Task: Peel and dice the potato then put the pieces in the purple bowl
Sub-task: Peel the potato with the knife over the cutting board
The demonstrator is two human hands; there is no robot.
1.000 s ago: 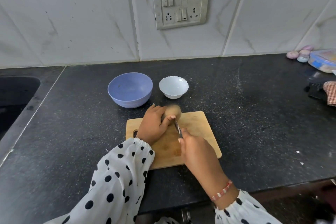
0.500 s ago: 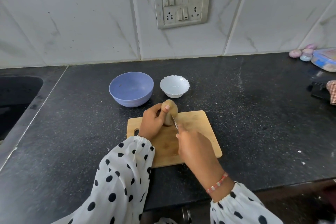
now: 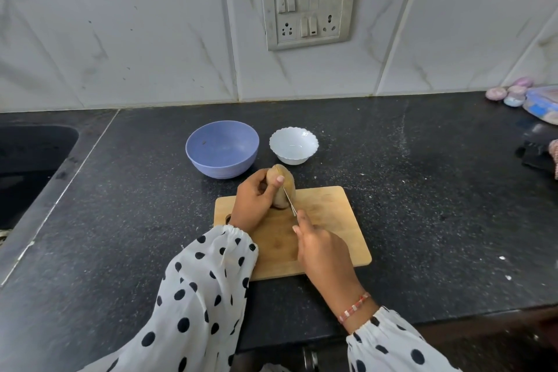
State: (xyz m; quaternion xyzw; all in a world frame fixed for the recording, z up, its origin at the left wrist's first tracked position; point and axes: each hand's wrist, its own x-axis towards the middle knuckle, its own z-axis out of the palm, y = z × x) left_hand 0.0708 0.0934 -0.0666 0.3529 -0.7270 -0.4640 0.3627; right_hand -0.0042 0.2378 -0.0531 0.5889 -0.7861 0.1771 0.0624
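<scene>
A person is holding a potato on end over a wooden board while bringing a knife blade to its side.

The left hand [image 3: 255, 201] is curling its fingers and thumb around the potato [image 3: 283, 187], which is standing with its long axis upright, its lower end at the far edge of the cutting board [image 3: 332, 220]. The right hand [image 3: 323, 251], just nearer the viewer, is gripping the knife [image 3: 290, 202], its thin blade angling up against the potato's right side below the left thumb. The skin is looking mostly unpeeled. The purple bowl [image 3: 222, 148] is sitting empty just beyond the potato, a white bowl [image 3: 293, 145] beside it.
</scene>
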